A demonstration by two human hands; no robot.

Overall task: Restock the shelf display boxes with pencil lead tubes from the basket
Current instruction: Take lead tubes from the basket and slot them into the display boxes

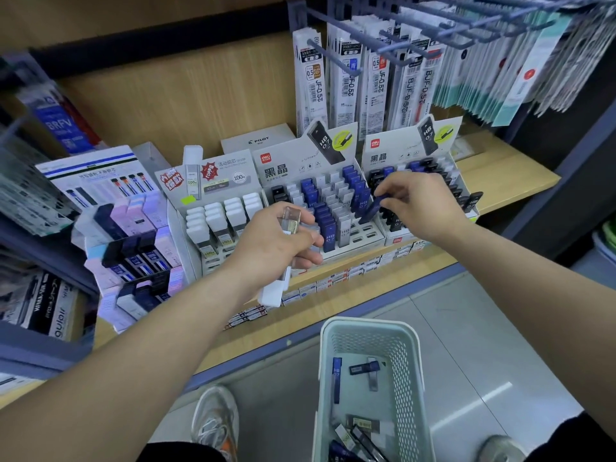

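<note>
One blue plastic lead tube [373, 208] is pinched by the fingertips of the right hand [420, 205], tilted, its lower end just above the empty front slots of the middle grey cardboard display box [366, 242]. The left hand [273, 243], fingers curled, clasps clear white-capped tubes [290, 221] alongside; more lie in the pale perforated basket [366, 323].

PILOT on white box [258, 140]; HB 07 on blue tubes [330, 233]; JF-0.5, BJF-0.5 on hanging refill packs [350, 85].

Basket [366, 323] before shelf [506, 175], apparently on floor [466, 328]; display boxes [293, 165] abreast on shelf
</note>
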